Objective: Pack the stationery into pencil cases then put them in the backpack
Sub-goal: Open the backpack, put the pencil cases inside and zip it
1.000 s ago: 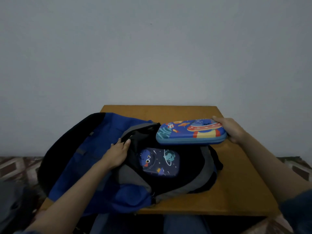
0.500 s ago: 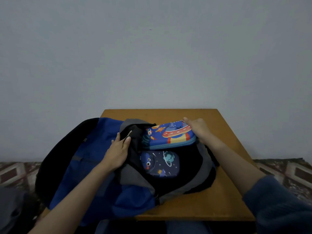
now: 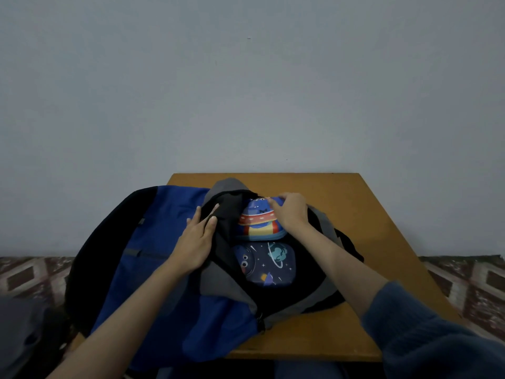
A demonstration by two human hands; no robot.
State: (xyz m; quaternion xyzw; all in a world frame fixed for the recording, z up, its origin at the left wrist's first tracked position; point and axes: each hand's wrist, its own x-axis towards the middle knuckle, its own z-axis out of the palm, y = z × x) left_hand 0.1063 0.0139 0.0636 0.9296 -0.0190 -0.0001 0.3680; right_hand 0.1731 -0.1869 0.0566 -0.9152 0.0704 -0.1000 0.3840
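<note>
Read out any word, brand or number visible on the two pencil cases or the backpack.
No readable text anywhere.
Light blue hard pencil case with a flying-saucer picture: artwork only, partly covered by the right hand.
Dark navy pencil case with a planet picture: artwork only.
Blue, black and grey fabric backpack: no label legible.

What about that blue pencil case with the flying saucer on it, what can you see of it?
The blue pencil case looks like a hard, slightly glossy moulded shell, its lid showing a cartoon flying saucer in red, yellow and blue. It lies lid up in the open mouth of the backpack, whose black fabric hides its left end. The right hand grips its far end. A darker pencil case lies just nearer the person; whether they touch is unclear.
</note>
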